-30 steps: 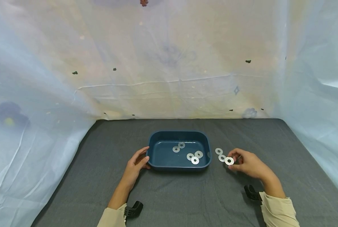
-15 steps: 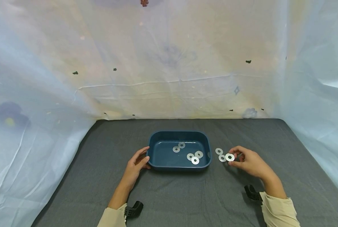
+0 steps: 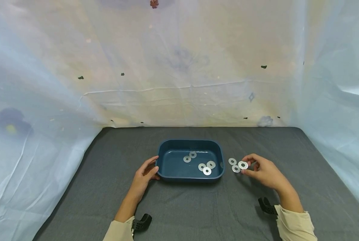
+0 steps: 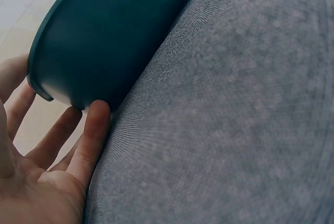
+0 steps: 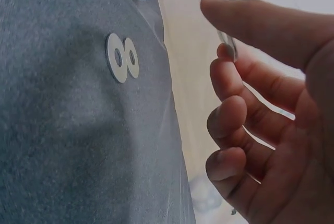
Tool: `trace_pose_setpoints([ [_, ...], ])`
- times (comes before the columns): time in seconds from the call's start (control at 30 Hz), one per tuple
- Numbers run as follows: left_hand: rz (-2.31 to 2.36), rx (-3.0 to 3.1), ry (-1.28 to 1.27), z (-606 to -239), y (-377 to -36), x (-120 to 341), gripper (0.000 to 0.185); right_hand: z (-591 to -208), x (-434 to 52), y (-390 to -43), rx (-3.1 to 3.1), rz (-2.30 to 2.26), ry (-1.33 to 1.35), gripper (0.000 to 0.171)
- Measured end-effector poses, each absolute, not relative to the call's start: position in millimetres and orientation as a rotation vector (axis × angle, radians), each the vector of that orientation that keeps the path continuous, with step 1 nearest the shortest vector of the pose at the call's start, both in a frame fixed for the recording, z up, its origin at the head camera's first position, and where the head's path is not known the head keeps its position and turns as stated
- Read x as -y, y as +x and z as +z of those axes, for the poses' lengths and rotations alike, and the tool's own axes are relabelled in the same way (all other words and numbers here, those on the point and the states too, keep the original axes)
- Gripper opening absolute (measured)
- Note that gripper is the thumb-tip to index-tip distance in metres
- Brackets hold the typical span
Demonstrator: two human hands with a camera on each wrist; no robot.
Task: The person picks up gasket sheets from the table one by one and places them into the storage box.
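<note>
A blue rectangular tray (image 3: 191, 178) lies on the grey cloth with several flat silver washers (image 3: 210, 164) inside. My left hand (image 3: 145, 172) rests against the tray's left end. In the left wrist view, its fairly straight fingers (image 4: 95, 130) touch the rim and outer wall. Right of the tray, my right hand (image 3: 265, 172) pinches a washer (image 3: 239, 165) between thumb and fingers, raised above the cloth. The right wrist view shows this washer (image 5: 230, 46) edge-on, partly hidden by the thumb. Two loose washers (image 5: 116, 58) lie flat beside each other on the cloth.
The grey cloth (image 3: 182, 211) covers the table around the tray. Pale patterned sheeting (image 3: 179, 67) hangs behind it and along both sides. A black wrist device (image 3: 142, 222) sits near the left sleeve, with another black device (image 3: 267, 205) by the right sleeve.
My right hand has lifted slightly with the pinched washer, shifting it up in the head view. My left hand and the tray have stayed in place.
</note>
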State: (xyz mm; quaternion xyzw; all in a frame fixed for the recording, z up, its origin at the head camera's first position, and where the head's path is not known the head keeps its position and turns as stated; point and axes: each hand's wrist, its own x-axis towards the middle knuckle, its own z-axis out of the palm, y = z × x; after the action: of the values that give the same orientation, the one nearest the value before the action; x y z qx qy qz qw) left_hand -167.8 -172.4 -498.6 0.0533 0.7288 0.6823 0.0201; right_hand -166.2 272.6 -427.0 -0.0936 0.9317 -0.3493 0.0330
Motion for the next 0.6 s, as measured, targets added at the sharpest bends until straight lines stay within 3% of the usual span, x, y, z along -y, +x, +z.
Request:
trace_pose_setpoints([
  [0.6, 2.137, -2.248, 0.143, -502, -170, 172, 0.046, -413, -238, -173, -2.862, -1.098, -0.316, 0.035],
])
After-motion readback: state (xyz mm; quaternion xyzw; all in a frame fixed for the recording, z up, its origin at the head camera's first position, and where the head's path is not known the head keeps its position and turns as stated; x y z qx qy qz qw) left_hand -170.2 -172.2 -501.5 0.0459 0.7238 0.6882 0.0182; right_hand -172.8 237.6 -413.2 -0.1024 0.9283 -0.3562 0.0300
